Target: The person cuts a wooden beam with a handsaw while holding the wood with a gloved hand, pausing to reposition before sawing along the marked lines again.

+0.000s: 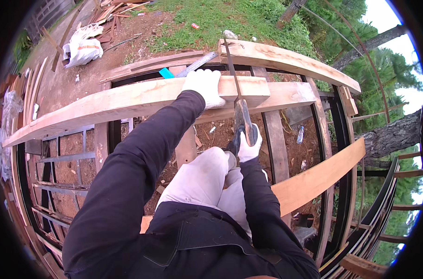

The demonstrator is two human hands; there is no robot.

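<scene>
Clasping a handsaw (241, 111) by its handle in the gloved right hand (251, 144), fingers wrapped close. Clamping the gloved left hand (203, 88) over a long squared timber beam (142, 99), just left of the saw blade. Crossing the beam near its right end with that blade, pointed away from the body; cannot tell how deep into the wood.

Crowded by a second beam (293, 94) reaching farther right, and by a thick plank (290, 60) beyond, overlapped in view by the blade's tip. Near the left hand, on the far side, a metal ruler (197, 63) beside a turquoise piece (166, 73). Beside the right forearm, a loose board (323, 174) laid across the frame (340, 125). On the ground, a clear plastic bottle (300, 134); farther off, a white sack (83, 46) and scrap wood (116, 14).
</scene>
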